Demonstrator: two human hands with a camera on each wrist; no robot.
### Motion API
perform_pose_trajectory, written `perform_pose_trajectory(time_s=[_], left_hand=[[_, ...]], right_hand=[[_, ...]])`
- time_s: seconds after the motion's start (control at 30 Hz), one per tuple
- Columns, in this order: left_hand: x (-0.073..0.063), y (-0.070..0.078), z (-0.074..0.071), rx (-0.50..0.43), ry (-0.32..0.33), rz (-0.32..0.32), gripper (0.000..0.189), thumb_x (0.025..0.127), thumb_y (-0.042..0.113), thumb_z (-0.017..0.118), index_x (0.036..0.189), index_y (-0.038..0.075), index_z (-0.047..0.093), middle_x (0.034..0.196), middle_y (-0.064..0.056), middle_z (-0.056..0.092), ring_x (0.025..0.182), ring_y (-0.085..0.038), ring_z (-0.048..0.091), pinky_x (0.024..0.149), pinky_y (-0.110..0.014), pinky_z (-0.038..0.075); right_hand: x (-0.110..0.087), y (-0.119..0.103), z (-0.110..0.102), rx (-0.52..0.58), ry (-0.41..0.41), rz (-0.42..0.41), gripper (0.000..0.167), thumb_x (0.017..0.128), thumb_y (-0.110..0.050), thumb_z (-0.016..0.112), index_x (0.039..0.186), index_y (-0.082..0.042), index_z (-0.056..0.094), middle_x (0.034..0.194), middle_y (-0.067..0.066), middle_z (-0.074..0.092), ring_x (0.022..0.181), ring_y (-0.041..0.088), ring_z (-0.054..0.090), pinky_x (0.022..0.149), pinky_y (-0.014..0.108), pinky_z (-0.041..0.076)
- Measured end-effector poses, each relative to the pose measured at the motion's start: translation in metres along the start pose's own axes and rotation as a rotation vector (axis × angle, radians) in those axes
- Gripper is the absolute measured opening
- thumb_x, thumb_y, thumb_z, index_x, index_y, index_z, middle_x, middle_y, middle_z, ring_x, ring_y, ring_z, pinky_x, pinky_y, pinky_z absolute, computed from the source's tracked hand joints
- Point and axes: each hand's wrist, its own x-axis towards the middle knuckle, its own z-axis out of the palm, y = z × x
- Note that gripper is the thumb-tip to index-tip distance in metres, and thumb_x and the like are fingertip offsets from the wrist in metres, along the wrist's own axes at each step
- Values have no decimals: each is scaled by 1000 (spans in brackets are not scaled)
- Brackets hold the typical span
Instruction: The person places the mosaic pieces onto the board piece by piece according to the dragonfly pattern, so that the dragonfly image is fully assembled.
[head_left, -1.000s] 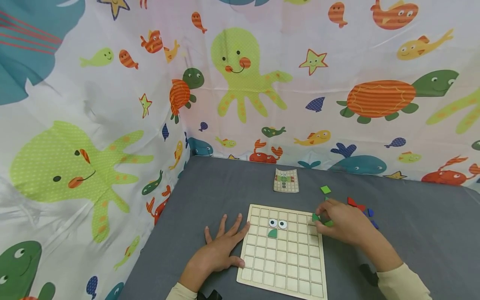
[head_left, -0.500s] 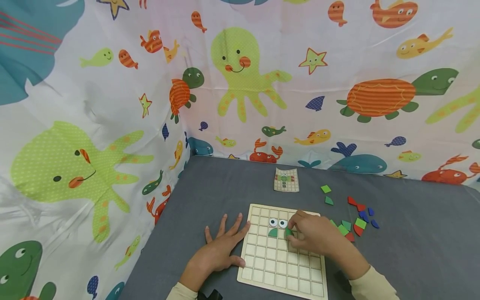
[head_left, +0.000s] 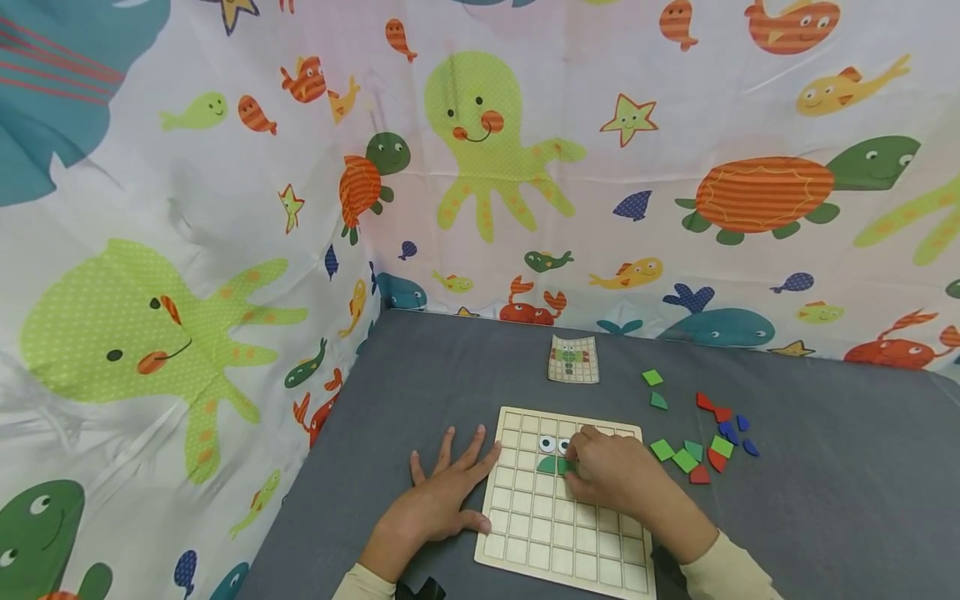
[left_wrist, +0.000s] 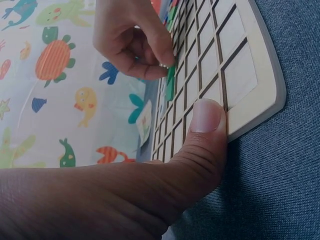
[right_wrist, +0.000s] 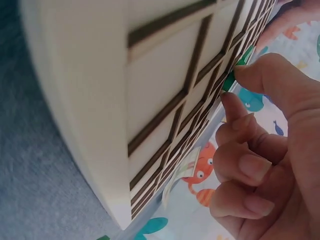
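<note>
A pale wooden grid board (head_left: 540,533) lies on the grey cloth. Two eye pieces (head_left: 547,444) sit in its upper rows, the right one partly covered by fingers. Just below the left eye is a green quarter-round tile (head_left: 547,464). My right hand (head_left: 611,471) pinches another green tile (head_left: 562,467) between thumb and index finger, beside the first one; the right wrist view shows this green tile (right_wrist: 228,81) at the board's surface. My left hand (head_left: 438,496) is spread at the board's left edge, its thumb (left_wrist: 205,122) resting on the rim.
Loose green, red and blue tiles (head_left: 699,474) lie to the right of the board. A further lime square (head_left: 652,377) is farther back. Behind the board lies a small pattern card (head_left: 573,360). A printed sea-animal curtain (head_left: 510,150) hangs at the back and left.
My right hand has come from the loose tiles on the right to the board, carrying a green tile to the spot beside the first green one. The left hand has stayed put.
</note>
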Motion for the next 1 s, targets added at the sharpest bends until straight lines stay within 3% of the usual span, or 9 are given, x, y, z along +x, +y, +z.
perform_pose_trajectory(time_s=[0.47, 0.77, 1.0], left_hand=[[-1, 1, -1, -10, -12, -8, 107, 83, 45, 80, 171, 33, 22, 179, -3, 6, 162, -45, -9, 108, -91, -5], [-1, 2, -1, 2, -5, -13, 107, 83, 45, 82, 171, 33, 22, 179, -3, 7, 162, -46, -8, 108, -91, -4], [0, 2, -2, -6, -11, -11, 107, 83, 45, 81, 171, 33, 21, 179, -3, 6, 162, -45, -9, 108, -91, -5]], right_hand=[[3, -3, -2, 3, -52, 72, 16, 90, -31, 84, 91, -18, 75, 83, -8, 60, 55, 4, 48, 47, 26, 43], [5, -4, -3, 59, -110, 138, 19, 90, -33, 86, 94, -17, 76, 85, -9, 62, 64, 7, 59, 57, 30, 53], [5, -7, -4, 51, -121, 149, 20, 90, -34, 87, 93, -18, 75, 83, -10, 60, 64, 7, 58, 57, 30, 52]])
